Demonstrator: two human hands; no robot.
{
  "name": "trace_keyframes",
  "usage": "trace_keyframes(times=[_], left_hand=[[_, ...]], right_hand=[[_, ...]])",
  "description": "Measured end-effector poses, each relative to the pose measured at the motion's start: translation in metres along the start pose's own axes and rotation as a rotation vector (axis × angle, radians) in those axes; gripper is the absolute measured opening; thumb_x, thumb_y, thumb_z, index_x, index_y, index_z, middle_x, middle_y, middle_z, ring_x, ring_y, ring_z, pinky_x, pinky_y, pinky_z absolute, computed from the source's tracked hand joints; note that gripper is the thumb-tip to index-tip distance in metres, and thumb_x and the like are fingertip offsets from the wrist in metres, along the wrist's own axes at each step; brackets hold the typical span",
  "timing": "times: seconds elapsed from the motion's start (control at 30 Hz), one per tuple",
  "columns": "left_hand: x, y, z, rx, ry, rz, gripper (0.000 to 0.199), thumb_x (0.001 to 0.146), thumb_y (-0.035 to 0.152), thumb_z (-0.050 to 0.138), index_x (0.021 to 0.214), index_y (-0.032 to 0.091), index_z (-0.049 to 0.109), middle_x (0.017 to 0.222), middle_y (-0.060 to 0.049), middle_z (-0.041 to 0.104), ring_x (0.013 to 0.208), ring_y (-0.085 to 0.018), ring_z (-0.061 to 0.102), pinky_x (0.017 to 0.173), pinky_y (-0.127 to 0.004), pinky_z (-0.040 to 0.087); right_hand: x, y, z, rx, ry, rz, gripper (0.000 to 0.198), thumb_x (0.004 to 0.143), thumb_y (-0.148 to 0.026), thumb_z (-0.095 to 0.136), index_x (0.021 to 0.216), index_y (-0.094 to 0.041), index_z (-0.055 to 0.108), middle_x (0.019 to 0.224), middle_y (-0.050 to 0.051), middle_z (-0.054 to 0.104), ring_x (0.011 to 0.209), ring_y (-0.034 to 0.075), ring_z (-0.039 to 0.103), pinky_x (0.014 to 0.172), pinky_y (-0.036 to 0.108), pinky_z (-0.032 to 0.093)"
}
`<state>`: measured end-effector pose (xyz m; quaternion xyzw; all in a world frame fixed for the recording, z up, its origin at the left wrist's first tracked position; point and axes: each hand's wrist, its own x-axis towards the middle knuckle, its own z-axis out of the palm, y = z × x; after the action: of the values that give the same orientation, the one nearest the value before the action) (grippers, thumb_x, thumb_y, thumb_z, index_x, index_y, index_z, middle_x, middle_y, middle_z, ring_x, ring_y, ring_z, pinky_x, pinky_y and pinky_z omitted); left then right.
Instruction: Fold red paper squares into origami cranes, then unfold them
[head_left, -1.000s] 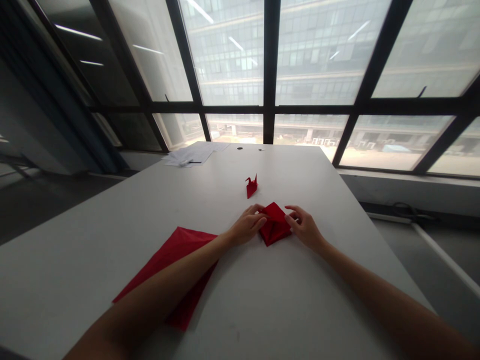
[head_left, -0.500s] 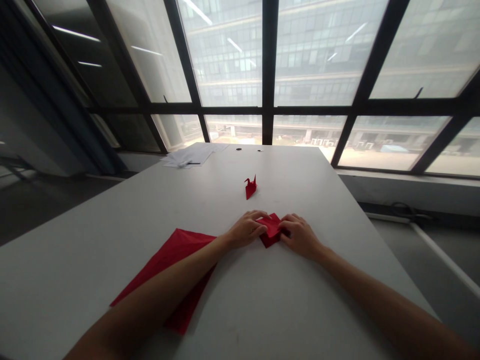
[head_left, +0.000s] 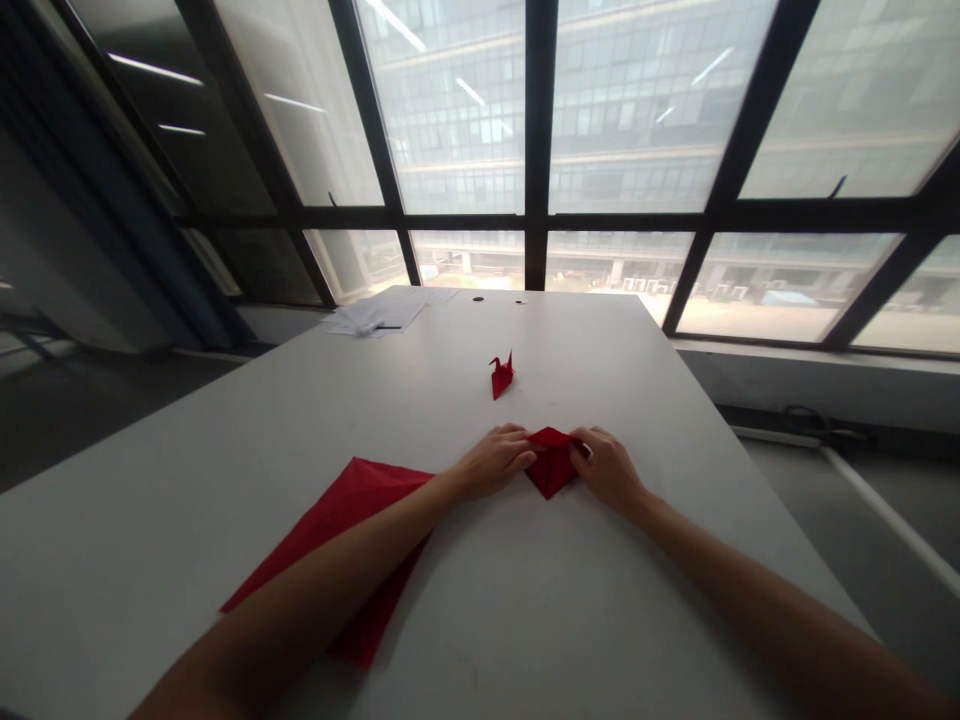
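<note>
A small folded piece of red origami paper (head_left: 550,470) lies on the white table between my hands, one corner pointing toward me. Its upper part shows a folded flap, and a crease runs down the middle. My left hand (head_left: 496,460) holds its left edge, fingers on top and thumb near the side. At the right edge, my right hand (head_left: 606,466) pinches the paper between thumb and fingers. Beyond them stands a finished red paper crane (head_left: 502,377). Under my left forearm lies a larger red sheet (head_left: 330,520), partly hidden by the arm.
The white table (head_left: 480,620) reaches to a wall of windows (head_left: 465,110). White papers (head_left: 375,312) with a dark, thin item on them lie at its far left. A dark curtain (head_left: 97,180) hangs at left. Cables (head_left: 817,425) lie beyond the right edge.
The small red paper's raised flap has changed shape, and its central crease now shows. My right hand has shifted slightly right. The crane and large sheet stayed put.
</note>
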<state>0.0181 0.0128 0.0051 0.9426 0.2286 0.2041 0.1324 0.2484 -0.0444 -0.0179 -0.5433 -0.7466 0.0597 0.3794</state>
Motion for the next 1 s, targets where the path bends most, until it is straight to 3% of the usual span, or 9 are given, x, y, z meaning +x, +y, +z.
trace_keyframes(times=[0.27, 0.5, 0.7, 0.83, 1.0], left_hand=[[-0.001, -0.001, 0.000, 0.019, -0.006, -0.012, 0.038, 0.104, 0.040, 0.034, 0.125, 0.022, 0.060, 0.115, -0.008, 0.065, 0.112, -0.024, 0.053, 0.103, -0.039, 0.040], [-0.001, -0.003, 0.000, -0.029, -0.017, -0.010, 0.045, 0.104, 0.044, 0.029, 0.120, 0.022, 0.065, 0.113, -0.008, 0.065, 0.110, -0.023, 0.053, 0.104, -0.039, 0.039], [0.000, -0.003, 0.000, -0.067, 0.006, -0.028, 0.049, 0.104, 0.045, 0.025, 0.124, 0.022, 0.064, 0.115, -0.008, 0.066, 0.112, -0.023, 0.053, 0.104, -0.039, 0.039], [0.001, -0.004, 0.001, -0.068, 0.020, -0.061, 0.051, 0.104, 0.046, 0.024, 0.125, 0.021, 0.063, 0.115, -0.009, 0.066, 0.111, -0.023, 0.053, 0.103, -0.038, 0.040], [0.002, -0.004, 0.002, -0.067, 0.022, -0.062, 0.052, 0.105, 0.046, 0.022, 0.128, 0.021, 0.062, 0.114, -0.008, 0.066, 0.107, -0.023, 0.053, 0.102, -0.038, 0.040]], right_hand=[[0.002, 0.002, 0.002, 0.067, 0.016, 0.083, 0.013, 0.090, -0.021, 0.047, 0.080, -0.021, 0.055, 0.074, 0.002, 0.062, 0.066, 0.016, 0.052, 0.065, 0.026, 0.038], [0.003, 0.000, 0.001, 0.154, 0.018, 0.136, 0.014, 0.090, -0.025, 0.046, 0.087, -0.021, 0.059, 0.077, 0.002, 0.066, 0.065, 0.016, 0.055, 0.062, 0.026, 0.038], [0.006, 0.003, -0.001, 0.424, 0.036, 0.256, 0.031, 0.090, -0.031, 0.039, 0.108, -0.019, 0.062, 0.073, 0.002, 0.067, 0.056, 0.015, 0.054, 0.051, 0.025, 0.039], [0.010, 0.010, -0.002, 0.636, -0.001, 0.354, 0.041, 0.080, -0.024, 0.039, 0.116, -0.017, 0.058, 0.082, 0.004, 0.071, 0.055, 0.013, 0.056, 0.049, 0.023, 0.042], [0.010, 0.014, 0.001, 0.743, -0.056, 0.292, 0.042, 0.075, -0.023, 0.050, 0.116, -0.018, 0.057, 0.089, 0.006, 0.072, 0.069, 0.016, 0.064, 0.059, 0.027, 0.050]])
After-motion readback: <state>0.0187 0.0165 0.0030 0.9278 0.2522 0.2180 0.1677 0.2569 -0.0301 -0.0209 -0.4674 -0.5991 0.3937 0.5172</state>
